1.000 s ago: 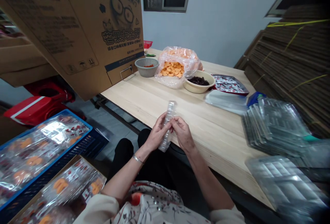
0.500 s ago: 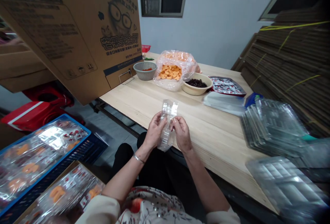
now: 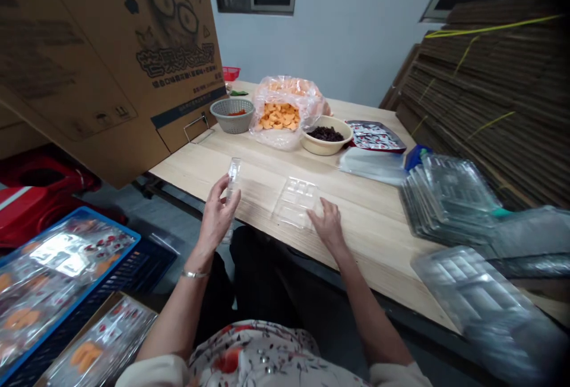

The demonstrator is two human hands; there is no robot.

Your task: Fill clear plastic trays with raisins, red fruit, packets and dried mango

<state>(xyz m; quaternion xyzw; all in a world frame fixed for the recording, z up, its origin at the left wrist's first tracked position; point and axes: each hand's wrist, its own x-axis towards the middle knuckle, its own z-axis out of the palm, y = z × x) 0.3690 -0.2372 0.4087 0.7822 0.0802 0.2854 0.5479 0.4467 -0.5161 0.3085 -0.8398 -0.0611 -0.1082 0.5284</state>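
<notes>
My left hand (image 3: 219, 212) is closed around a thin clear plastic tray (image 3: 234, 168), held upright and edge-on over the table's front edge; whether it is one tray or several nested ones, I cannot tell. To the right, a second clear compartment tray (image 3: 296, 202) lies nearly flat at the front of the table. Its right edge is pinched in my right hand (image 3: 328, 221), fingers on top. The two trays are apart.
Behind them on the wooden table (image 3: 262, 173) stand a grey basket (image 3: 231, 117), a bag of orange pieces (image 3: 279, 117), a cream bowl (image 3: 327, 145) and a sachet tray (image 3: 374, 136). Stacked clear trays (image 3: 445, 197) sit right. A large carton (image 3: 111, 78) and blue crate (image 3: 129, 244) are left.
My hands were together on the clear trays and have moved apart. One tray has come away and lies on the table under my right hand; the left holds the other. The view has shifted right.
</notes>
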